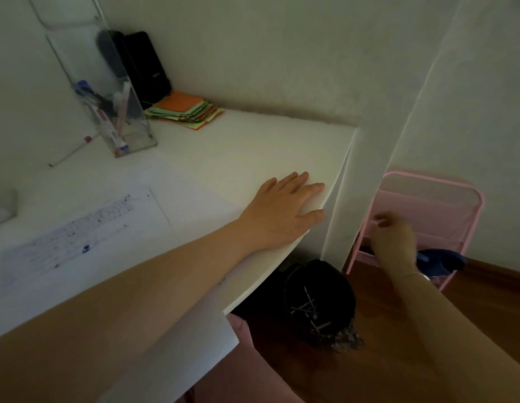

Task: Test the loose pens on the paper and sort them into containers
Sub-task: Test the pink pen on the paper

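Note:
My left hand (285, 207) lies flat on the white desk (224, 152) near its right edge, fingers spread, holding nothing. My right hand (394, 238) hangs below desk level beside the pink mesh rack (456, 193), fingers curled; whether it holds anything is hidden. A sheet of paper (78, 231) with blue test scribbles lies on the desk to the left. One loose pen (69, 152) lies at the far left. A clear container (119, 117) holds several pens. On the floor under the desk corner, a black bin (320, 298) has several pens in it.
A stack of coloured note papers (186, 110) and a black case (145, 68) sit at the back by the wall. A blue object (440, 258) rests in the pink rack. A white desk leg (337, 216) stands between my hands. The floor is brown wood.

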`<action>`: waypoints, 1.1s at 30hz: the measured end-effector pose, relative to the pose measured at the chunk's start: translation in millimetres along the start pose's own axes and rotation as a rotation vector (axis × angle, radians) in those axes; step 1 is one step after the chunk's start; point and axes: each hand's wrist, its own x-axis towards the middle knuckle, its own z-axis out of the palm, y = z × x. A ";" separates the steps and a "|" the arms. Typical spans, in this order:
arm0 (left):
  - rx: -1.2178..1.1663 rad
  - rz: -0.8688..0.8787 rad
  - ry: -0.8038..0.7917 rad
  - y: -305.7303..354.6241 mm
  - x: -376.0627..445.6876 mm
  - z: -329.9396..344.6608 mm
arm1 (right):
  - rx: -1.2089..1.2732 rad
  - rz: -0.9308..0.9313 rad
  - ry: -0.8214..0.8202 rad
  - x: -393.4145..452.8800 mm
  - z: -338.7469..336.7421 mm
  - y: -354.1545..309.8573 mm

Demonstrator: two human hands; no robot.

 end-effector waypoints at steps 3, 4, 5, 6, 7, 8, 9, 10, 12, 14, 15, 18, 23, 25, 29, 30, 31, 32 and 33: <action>-0.525 -0.138 -0.029 4.7 5.6 -22.7 | 0.241 -0.225 0.357 6.5 -44.9 -75.0; -0.739 -0.179 0.014 2.7 5.8 -35.6 | 0.323 -0.332 0.417 2.6 -57.7 -107.2; -0.851 -0.189 0.105 -3.4 3.9 -48.7 | 0.390 -0.451 0.439 -4.8 -67.4 -140.8; -0.846 -0.177 0.209 -13.4 -0.4 -60.0 | 0.435 -0.570 0.430 -16.4 -74.2 -175.4; -0.787 -0.162 0.288 -26.5 -6.6 -70.0 | 0.457 -0.684 0.388 -27.6 -73.8 -206.7; -0.708 -0.162 0.337 -41.6 -14.7 -78.8 | 0.457 -0.790 0.320 -39.0 -68.1 -236.8; -0.615 -0.179 0.361 -57.2 -25.5 -87.5 | 0.443 -0.885 0.229 -50.4 -56.9 -266.0; -0.512 -0.208 0.372 -72.6 -38.5 -95.7 | 0.417 -0.958 0.120 -61.6 -41.2 -293.0; -0.351 -0.300 0.393 -102.5 -67.3 -108.1 | 0.309 -1.038 -0.125 -82.3 1.0 -339.6; -0.261 -0.391 0.405 -133.7 -99.3 -112.7 | 0.134 -1.093 -0.355 -102.1 50.5 -372.8; -0.228 -0.431 0.407 -149.6 -116.2 -112.7 | 0.054 -1.132 -0.439 -110.1 76.6 -385.0; -0.101 -0.514 0.400 -195.7 -159.1 -106.1 | -0.168 -1.184 -0.617 -130.7 143.7 -409.7; -0.057 -0.535 0.527 -241.9 -188.6 -90.1 | -0.492 -1.281 -0.636 -147.8 231.3 -439.7; -0.075 -0.513 0.570 -247.4 -187.4 -85.5 | -0.640 -1.315 -0.569 -143.5 259.3 -451.2; -0.100 -0.476 0.612 -255.6 -186.4 -80.3 | -0.928 -1.382 -0.466 -133.3 293.3 -468.2; -0.092 -0.468 0.617 -256.9 -186.6 -79.3 | -0.973 -1.408 -0.443 -132.4 298.2 -471.3; -0.081 -0.458 0.620 -257.7 -186.6 -78.7 | -1.010 -1.439 -0.424 -132.0 301.8 -473.2; -0.072 -0.451 0.620 -257.9 -186.6 -78.7 | -1.035 -1.485 -0.407 -131.2 304.5 -474.1; -0.068 -0.448 0.624 -259.1 -186.5 -78.5 | -1.064 -1.542 -0.389 -130.4 305.0 -475.0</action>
